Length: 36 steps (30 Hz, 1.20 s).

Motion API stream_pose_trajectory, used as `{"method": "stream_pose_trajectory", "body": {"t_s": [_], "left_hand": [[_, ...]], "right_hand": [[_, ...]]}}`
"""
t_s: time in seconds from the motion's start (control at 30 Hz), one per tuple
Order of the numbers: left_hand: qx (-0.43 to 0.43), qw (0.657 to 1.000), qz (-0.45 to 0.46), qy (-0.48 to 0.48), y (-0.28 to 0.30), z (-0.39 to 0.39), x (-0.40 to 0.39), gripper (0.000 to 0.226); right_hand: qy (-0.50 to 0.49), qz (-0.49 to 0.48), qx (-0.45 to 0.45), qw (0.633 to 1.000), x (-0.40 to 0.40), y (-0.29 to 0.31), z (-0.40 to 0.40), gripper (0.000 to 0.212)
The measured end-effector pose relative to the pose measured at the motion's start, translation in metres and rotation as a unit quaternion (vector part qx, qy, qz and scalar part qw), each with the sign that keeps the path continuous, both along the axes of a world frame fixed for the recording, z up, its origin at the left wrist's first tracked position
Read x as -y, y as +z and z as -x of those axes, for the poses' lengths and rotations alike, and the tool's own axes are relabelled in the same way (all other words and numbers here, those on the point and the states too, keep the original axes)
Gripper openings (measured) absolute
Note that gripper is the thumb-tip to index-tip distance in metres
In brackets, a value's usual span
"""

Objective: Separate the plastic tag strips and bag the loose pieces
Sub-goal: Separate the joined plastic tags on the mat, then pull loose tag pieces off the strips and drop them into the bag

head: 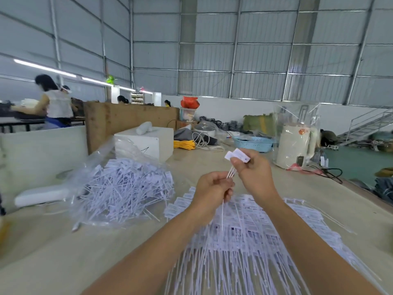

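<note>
Above the surface (131, 248), the right hand (253, 169) pinches the label ends of a tag strip (238, 155) while the left hand (212, 188) grips its stems; loose pieces (127, 188) fill a clear bag (102, 154) to the left.

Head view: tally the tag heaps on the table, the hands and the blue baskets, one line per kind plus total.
Tag heaps: 2, a loose pile on clear plastic and a fanned spread under the arms
Hands: 2, left hand and right hand, both holding one tag strip
Blue baskets: 1
Total: 5
</note>
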<state>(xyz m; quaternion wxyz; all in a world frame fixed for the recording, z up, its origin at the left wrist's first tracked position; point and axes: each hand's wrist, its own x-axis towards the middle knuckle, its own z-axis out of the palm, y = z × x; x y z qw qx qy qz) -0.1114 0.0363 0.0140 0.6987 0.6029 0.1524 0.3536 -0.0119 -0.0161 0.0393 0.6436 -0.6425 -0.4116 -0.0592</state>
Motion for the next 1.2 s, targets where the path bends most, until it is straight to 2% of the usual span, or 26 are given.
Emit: {"method": "stream_pose_trajectory", "body": {"t_s": [0.1, 0.17, 0.27, 0.33, 0.37, 0.43, 0.5, 0.57, 0.63, 0.7, 0.73, 0.87, 0.97, 1.0, 1.07, 1.2], "left_hand": [[0.077, 0.995, 0.064, 0.019, 0.003, 0.018, -0.004, 0.014], [0.119, 0.984, 0.124, 0.038, 0.002, 0.027, -0.008, 0.016], [0.238, 0.935, 0.251, 0.076, 0.005, 0.045, -0.028, 0.021], [0.282, 0.908, 0.284, 0.122, 0.009, 0.062, -0.051, 0.022], [0.264, 0.912, 0.272, 0.158, 0.01, 0.071, -0.065, 0.022], [0.161, 0.933, 0.219, 0.234, 0.005, 0.091, -0.095, 0.02], [0.02, 0.949, 0.145, 0.279, -0.007, 0.109, -0.124, 0.023], [-0.148, 0.942, 0.014, 0.3, -0.02, 0.121, -0.15, 0.033], [-0.278, 0.897, -0.14, 0.315, -0.028, 0.125, -0.168, 0.033], [-0.347, 0.838, -0.27, 0.324, -0.032, 0.122, -0.175, 0.025], [-0.366, 0.812, -0.326, 0.317, -0.033, 0.119, -0.178, 0.033], [-0.451, 0.703, -0.5, 0.229, -0.034, 0.103, -0.182, 0.051], [-0.511, 0.584, -0.598, 0.199, -0.035, 0.094, -0.179, 0.045], [-0.525, 0.554, -0.616, 0.195, -0.036, 0.091, -0.177, 0.041], [-0.542, 0.53, -0.619, 0.204, -0.036, 0.088, -0.178, 0.034], [-0.56, 0.522, -0.602, 0.226, -0.037, 0.083, -0.182, 0.034]], "right_hand": [[0.039, -0.046, -0.006, 0.998, -0.023, 0.011, 0.023, 0.017], [0.062, -0.037, 0.011, 0.997, -0.044, 0.016, 0.043, 0.019], [0.13, -0.002, 0.004, 0.991, -0.071, 0.013, 0.072, 0.032], [0.169, 0.032, -0.011, 0.985, -0.082, 0.0, 0.084, 0.029], [0.176, 0.07, -0.001, 0.982, -0.086, -0.01, 0.086, 0.028], [0.176, 0.186, 0.045, 0.966, -0.09, -0.035, 0.082, 0.037], [0.187, 0.278, 0.074, 0.939, -0.092, -0.053, 0.074, 0.039], [0.163, 0.331, 0.133, 0.92, -0.095, -0.063, 0.064, 0.036], [0.088, 0.359, 0.248, 0.896, -0.1, -0.068, 0.056, 0.029], [0.012, 0.386, 0.314, 0.867, -0.105, -0.069, 0.055, 0.026], [-0.016, 0.406, 0.326, 0.854, -0.107, -0.069, 0.055, 0.025], [-0.058, 0.512, 0.291, 0.806, -0.12, -0.063, 0.054, 0.031], [-0.068, 0.554, 0.253, 0.79, -0.128, -0.061, 0.047, 0.034], [-0.071, 0.552, 0.249, 0.793, -0.129, -0.061, 0.045, 0.033], [-0.077, 0.545, 0.243, 0.799, -0.13, -0.061, 0.041, 0.031], [-0.059, 0.57, 0.25, 0.78, -0.128, -0.063, 0.039, 0.032]]}}
